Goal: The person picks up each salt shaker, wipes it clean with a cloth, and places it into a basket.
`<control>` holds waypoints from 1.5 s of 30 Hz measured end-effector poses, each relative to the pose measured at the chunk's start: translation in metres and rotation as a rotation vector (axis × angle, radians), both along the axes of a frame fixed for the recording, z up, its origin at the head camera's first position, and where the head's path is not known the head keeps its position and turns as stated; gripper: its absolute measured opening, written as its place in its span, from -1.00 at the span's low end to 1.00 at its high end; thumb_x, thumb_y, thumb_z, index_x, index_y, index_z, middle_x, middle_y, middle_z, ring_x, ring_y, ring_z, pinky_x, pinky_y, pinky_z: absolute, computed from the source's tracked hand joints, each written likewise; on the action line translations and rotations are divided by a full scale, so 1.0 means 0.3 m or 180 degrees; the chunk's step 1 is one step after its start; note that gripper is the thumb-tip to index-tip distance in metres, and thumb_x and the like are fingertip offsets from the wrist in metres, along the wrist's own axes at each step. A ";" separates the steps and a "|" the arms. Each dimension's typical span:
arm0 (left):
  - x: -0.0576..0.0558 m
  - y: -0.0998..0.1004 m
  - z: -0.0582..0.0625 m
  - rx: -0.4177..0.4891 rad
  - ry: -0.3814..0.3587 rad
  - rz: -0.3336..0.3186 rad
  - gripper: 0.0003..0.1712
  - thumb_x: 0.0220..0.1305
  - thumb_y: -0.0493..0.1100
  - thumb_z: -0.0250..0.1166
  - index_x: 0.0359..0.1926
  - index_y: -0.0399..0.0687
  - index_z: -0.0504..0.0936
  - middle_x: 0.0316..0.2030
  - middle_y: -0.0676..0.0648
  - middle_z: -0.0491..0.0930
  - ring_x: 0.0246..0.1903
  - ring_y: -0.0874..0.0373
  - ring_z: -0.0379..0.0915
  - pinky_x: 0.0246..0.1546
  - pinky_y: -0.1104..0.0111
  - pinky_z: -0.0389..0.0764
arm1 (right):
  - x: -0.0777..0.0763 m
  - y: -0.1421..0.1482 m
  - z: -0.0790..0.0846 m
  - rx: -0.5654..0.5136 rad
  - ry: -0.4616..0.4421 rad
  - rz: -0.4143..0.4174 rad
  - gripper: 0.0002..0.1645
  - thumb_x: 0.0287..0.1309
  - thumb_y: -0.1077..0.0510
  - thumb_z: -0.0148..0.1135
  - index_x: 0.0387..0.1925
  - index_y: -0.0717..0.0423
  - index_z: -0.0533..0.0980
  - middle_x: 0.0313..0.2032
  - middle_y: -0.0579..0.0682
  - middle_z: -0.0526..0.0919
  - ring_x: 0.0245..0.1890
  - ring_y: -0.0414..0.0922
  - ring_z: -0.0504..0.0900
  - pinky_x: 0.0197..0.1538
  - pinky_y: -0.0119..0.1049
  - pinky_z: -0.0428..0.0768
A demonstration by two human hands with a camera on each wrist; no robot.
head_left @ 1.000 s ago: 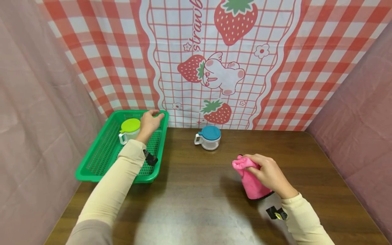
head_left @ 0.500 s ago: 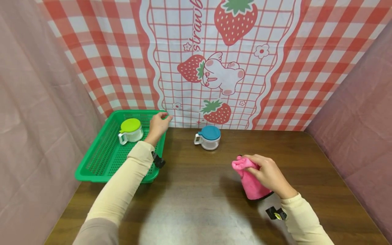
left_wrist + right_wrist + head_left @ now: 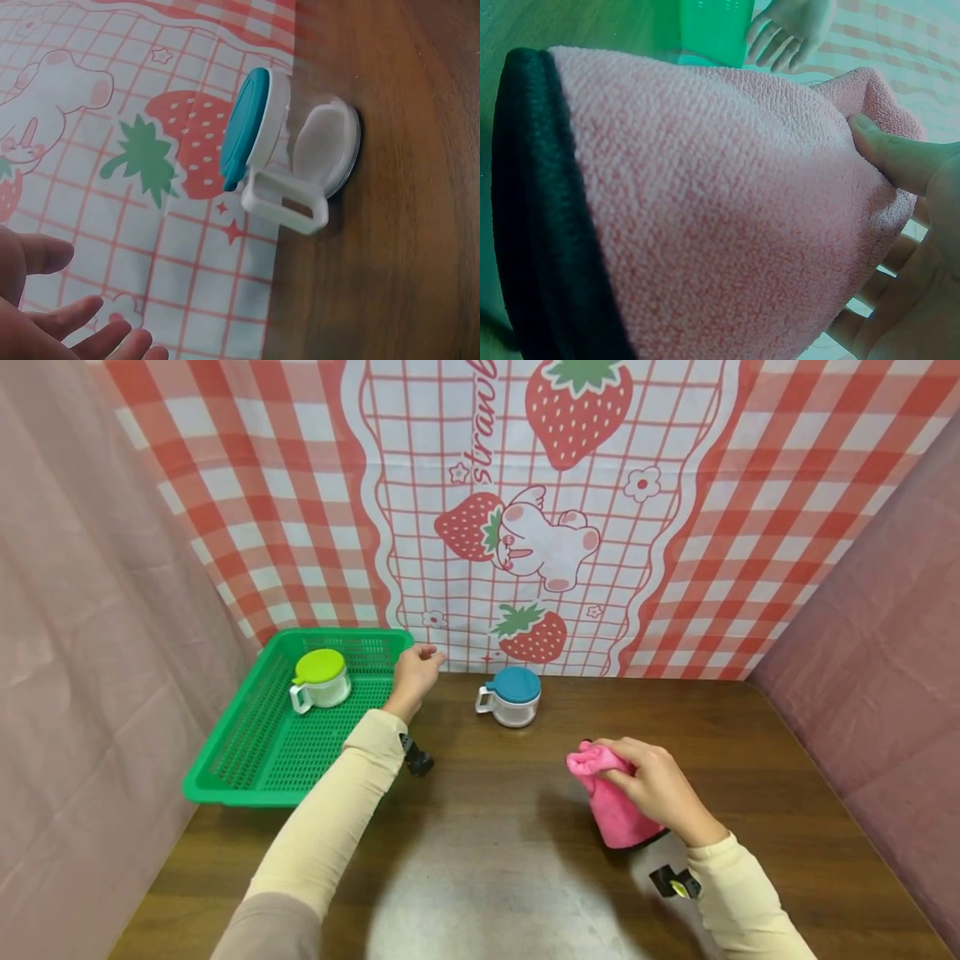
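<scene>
My left hand [image 3: 415, 677] hovers just past the right rim of the green basket [image 3: 225, 797], holding nothing. In the left wrist view its fingers [image 3: 105, 341] are loosely extended and apart from a clear jar [image 3: 322, 150] with a blue lid [image 3: 247, 124] and white handle. That jar stands upright at the back of the table, right of the hand. My right hand [image 3: 667, 785] pinches a pink cloth [image 3: 618, 814] between thumb and fingers. The cloth hangs down, its dark edging lowest; in the right wrist view the pink terry fabric [image 3: 705, 195] covers much of the picture.
Inside the basket, towards its back, stands a similar jar [image 3: 330, 687] with a lime-green lid. A checked strawberry-print cloth [image 3: 532, 635] hangs along the table's back edge. Pink curtains [image 3: 885, 635] flank both sides of the wooden table [image 3: 480, 827].
My left hand has moved right, from over the basket to beyond its right rim, uncovering the lime-lidded jar. The right hand and the pink cloth have stayed nearly still.
</scene>
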State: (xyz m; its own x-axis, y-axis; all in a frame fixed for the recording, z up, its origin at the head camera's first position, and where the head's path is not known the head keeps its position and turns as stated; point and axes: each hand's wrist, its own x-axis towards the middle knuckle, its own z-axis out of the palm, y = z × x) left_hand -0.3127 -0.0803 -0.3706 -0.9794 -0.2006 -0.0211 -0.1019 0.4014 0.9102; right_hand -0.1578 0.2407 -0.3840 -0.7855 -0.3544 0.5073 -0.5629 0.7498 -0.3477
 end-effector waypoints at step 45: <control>0.006 0.221 -0.247 0.0738 0.0748 0.0485 -0.68 0.13 -0.14 0.23 -0.10 -0.19 0.60 -0.18 -0.16 0.64 -0.13 0.03 0.56 -0.04 0.26 0.58 | 0.000 0.025 0.006 -0.0003 0.0092 -0.0060 -0.57 -0.25 0.26 0.42 -0.19 0.11 0.60 -0.32 -0.04 0.68 -0.29 -0.14 0.62 -0.24 -0.32 0.56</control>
State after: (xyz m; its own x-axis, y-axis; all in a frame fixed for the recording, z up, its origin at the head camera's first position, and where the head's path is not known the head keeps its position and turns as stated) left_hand -0.3110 -0.0139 -0.4448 -0.9223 -0.3608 0.1388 0.0781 0.1778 0.9810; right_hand -0.1577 0.2481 -0.3821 -0.7771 -0.3392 0.5302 -0.5585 0.7600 -0.3324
